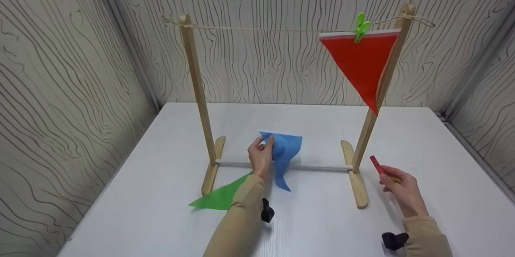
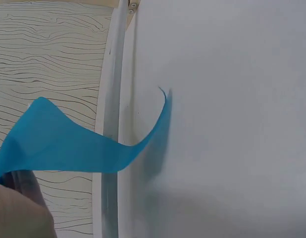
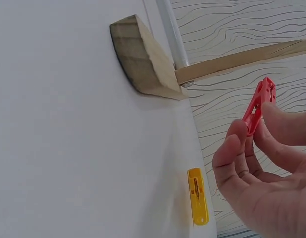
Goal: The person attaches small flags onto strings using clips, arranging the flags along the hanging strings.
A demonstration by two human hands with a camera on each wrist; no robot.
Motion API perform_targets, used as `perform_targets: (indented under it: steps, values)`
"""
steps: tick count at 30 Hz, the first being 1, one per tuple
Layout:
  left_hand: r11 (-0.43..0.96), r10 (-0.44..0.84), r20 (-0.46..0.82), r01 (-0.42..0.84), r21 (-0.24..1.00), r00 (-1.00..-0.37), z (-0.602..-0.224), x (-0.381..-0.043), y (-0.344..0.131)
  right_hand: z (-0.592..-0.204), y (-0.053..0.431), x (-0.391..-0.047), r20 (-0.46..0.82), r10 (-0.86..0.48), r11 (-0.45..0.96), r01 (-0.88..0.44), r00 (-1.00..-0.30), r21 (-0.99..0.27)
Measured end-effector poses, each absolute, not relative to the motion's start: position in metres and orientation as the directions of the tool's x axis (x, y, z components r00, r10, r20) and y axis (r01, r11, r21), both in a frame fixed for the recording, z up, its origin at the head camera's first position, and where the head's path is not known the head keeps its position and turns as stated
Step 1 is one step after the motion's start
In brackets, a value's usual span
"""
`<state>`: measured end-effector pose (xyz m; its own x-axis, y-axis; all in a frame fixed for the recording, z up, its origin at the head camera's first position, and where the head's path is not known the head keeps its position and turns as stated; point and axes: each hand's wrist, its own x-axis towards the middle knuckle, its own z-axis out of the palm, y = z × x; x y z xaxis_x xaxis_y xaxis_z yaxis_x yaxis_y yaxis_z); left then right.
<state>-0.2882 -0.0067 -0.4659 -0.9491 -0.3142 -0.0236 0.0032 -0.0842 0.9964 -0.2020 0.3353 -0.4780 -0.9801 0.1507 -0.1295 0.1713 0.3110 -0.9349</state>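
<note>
Green cloth (image 1: pixel 219 199) is partly hidden by a sleeve (image 1: pixel 241 221); blue cloth (image 1: pixel 287 148) is pinched by the left hand (image 1: pixel 261 155), hanging at its right; a red clothespin (image 1: pixel 376 164) by the right hand (image 1: pixel 403 190).

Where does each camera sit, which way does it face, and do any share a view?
Head: worn on the head, facing forward and down at the stand; the left hand, right hand and both sleeves show.
Left wrist: worn there, facing the blue flag and rod; part of the left hand shows, lower left.
Right wrist: worn there, facing the red peg and yellow peg; the right hand shows.
Shared: blue flag, head and left wrist; red peg, head and right wrist.
</note>
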Motion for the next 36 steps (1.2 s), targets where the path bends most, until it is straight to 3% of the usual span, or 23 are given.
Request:
perform_targets:
  steps: [7, 16, 21, 30, 36]
  values:
    - [-0.075, -0.307, -0.007, 0.017, 0.997, -0.952, -0.463, -0.289, -0.008, -0.478, 0.336, -0.200, -0.129, 0.126, 0.203, 0.153, -0.984, -0.967]
    - [-0.171, -0.312, -0.040, 0.015, 0.985, -0.949, -0.457, -0.286, -0.009, -0.478, 0.332, -0.200, -0.098, 0.054, -0.100, 0.092, -0.994, -0.991]
    - [-0.213, -0.321, -0.044, 0.027, 0.977, -0.946, -0.453, -0.285, -0.010, -0.477, 0.324, -0.198, -0.037, 0.068, -0.192, 0.024, -0.997, -0.981]
    - [-0.143, -0.381, 0.058, 0.120, 0.982, -0.923, -0.443, -0.280, -0.011, -0.472, 0.308, -0.196, 0.092, 0.076, -0.468, -0.118, -0.993, -0.876]
    - [-0.194, -0.370, 0.044, 0.123, 0.973, -0.928, -0.433, -0.278, -0.012, -0.464, 0.302, -0.196, 0.116, 0.057, -0.571, -0.128, -0.992, -0.811]
